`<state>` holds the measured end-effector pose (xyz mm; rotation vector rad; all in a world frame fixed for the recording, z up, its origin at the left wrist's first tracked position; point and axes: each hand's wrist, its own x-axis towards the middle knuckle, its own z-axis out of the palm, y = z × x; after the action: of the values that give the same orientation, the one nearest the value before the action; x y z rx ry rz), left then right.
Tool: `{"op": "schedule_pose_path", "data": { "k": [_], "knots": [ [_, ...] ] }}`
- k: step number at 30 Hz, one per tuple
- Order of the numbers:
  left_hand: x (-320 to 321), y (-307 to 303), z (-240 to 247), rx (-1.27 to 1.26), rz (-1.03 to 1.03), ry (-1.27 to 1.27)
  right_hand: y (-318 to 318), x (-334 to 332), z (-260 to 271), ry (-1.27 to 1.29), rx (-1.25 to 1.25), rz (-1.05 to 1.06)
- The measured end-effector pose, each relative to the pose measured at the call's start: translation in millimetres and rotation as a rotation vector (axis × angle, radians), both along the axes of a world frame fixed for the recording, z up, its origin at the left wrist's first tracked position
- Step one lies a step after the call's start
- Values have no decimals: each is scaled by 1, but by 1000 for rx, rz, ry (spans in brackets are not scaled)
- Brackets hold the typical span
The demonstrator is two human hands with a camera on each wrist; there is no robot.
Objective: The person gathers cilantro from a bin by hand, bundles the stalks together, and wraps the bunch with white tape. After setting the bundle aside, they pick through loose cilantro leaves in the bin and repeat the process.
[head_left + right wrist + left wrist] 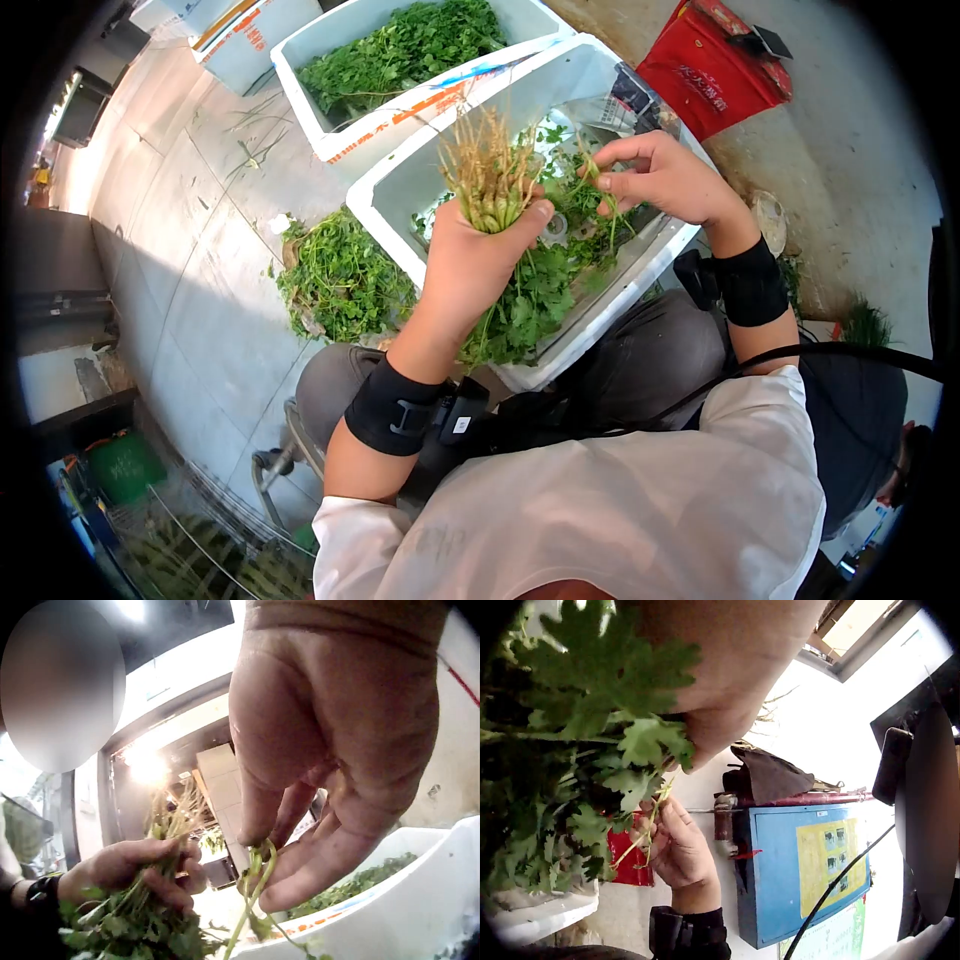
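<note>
My left hand (470, 260) grips a thick bunch of coriander (535, 295) with its pale, stringy roots (495, 165) pointing up and its leaves hanging below the fist. To its right, my right hand (665, 180) pinches a thin green stem (259, 881) between thumb and fingers. In the right wrist view the stem bends over at the fingertips and trails downward. Both hands are over a white foam box (378, 205) that stands before my knees, with loose greens and some newspaper (630, 100) inside. The bunch hides part of the box's inside.
A second foam box (335, 145), full of leafy greens (405, 55), stands just beyond. Left of the near box, a heap of greens (345, 270) lies on the tiled floor. A red bag (705, 80) with a phone (770, 42) on it lies at the back right.
</note>
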<state>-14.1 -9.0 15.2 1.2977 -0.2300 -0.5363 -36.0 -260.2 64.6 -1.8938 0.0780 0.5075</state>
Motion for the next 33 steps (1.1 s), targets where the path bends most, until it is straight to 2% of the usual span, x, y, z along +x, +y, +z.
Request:
{"op": "schedule_pose_path", "data": {
  "k": [2,4,6,8,19,22,24,26,28,29,30,32,33],
  "knots": [
    [-2,-1,0,-48,22,3,12,-3,-3,-3,67,-18],
    [-1,0,3,-12,23,-3,23,-2,2,-42,45,137],
    [-1,-1,3,-53,27,-6,35,-6,4,-46,113,103],
    [-1,1,3,-19,21,-37,39,-7,3,-128,86,171],
    [1,2,11,-47,47,28,47,-11,8,-112,160,118],
    [3,4,9,-64,36,45,38,-7,2,-97,26,112],
    [4,7,10,-21,149,18,28,-1,-8,-364,-183,105],
    [3,19,13,-9,245,-6,19,-2,-17,-409,-256,87],
    [2,34,16,8,285,-25,11,-3,-26,-320,-516,475],
    [1,41,20,16,285,-19,3,2,-36,-212,-500,703],
    [0,48,23,60,322,-28,-1,5,-44,-206,-490,705],
    [-1,56,27,115,365,-29,-6,14,-62,-13,-506,862],
    [-2,60,26,101,388,7,-8,25,-78,70,-463,829]
  ]
}}
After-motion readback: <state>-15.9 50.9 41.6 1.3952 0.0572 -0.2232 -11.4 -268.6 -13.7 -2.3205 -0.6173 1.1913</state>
